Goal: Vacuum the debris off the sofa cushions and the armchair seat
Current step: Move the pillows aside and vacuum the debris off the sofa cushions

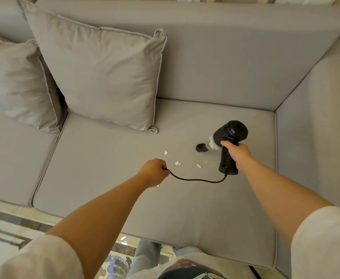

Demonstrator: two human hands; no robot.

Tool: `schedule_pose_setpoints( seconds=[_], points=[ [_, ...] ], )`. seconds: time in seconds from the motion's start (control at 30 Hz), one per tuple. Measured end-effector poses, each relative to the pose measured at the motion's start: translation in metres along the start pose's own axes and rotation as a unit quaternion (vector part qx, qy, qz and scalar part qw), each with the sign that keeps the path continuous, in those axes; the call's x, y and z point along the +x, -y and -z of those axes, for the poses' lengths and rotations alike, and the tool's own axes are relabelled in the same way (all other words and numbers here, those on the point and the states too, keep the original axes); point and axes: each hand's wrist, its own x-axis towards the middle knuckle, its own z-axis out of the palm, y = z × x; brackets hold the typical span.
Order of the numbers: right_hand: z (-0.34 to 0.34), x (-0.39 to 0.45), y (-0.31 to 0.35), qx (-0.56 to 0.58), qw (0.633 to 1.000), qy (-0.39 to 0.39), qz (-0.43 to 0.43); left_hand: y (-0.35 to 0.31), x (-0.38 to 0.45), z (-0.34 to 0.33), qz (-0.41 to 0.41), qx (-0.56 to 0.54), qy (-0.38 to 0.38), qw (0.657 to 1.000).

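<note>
My right hand grips the handle of a black handheld vacuum, held over the right part of the grey sofa seat cushion. Its clear dust cup holds white bits, and its black nozzle points left, close to the cushion. A thin black cord runs from the handle's base to my left hand, which pinches its far end. Several small white scraps lie on the cushion between my hands, such as the scrap and the scrap.
Two grey throw pillows, one large and one at the far left, lean against the sofa back. The sofa's right armrest rises close to the vacuum. A patterned floor shows below the sofa's front edge.
</note>
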Motion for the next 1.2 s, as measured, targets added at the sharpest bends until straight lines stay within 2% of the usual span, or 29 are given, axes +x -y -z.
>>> schedule_pose_setpoints(
  seconds=[0.33, 0.8, 0.97, 1.2],
  points=[
    [-0.019, -0.005, -0.003, -0.012, 1.000, -0.002, 0.006, 0.021, -0.006, 0.003, 0.016, -0.018, -0.003, 1.000],
    [-0.001, -0.026, -0.019, 0.026, 0.998, -0.062, -0.015, 0.026, -0.016, 0.006, -0.017, -0.013, 0.014, 1.000],
    [0.004, -0.037, -0.036, 0.011, 0.997, -0.060, -0.045, 0.027, -0.021, 0.003, -0.036, 0.000, 0.030, 0.999],
    [-0.004, -0.043, -0.047, 0.024, 0.996, -0.070, -0.038, 0.042, -0.022, 0.003, -0.034, -0.001, 0.032, 0.999]
  ],
)
